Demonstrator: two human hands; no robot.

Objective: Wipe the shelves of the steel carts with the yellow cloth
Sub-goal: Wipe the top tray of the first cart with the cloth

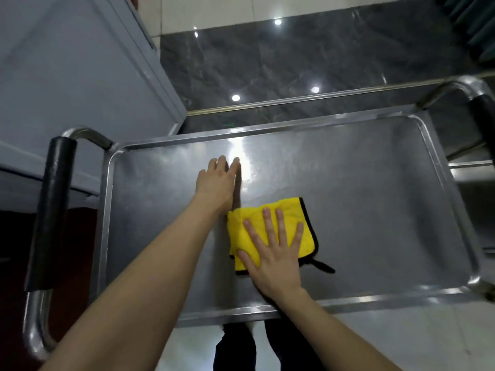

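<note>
A steel cart's top shelf point(375, 210) fills the middle of the head view, a shallow tray with a raised rim. The folded yellow cloth point(289, 210), edged in black, lies flat near the shelf's middle. My right hand point(273, 253) presses down on the cloth with fingers spread. Just left of the cloth, my left hand point(218, 183) rests flat on the bare steel, fingers together and holding nothing.
Black-padded steel handles stand at the cart's left end point(51, 210) and right end point(482, 116). A grey cabinet point(80, 76) sits close at the upper left. Dark glossy floor point(308, 57) lies beyond the cart. Part of another steel cart point(471, 167) shows at the right edge.
</note>
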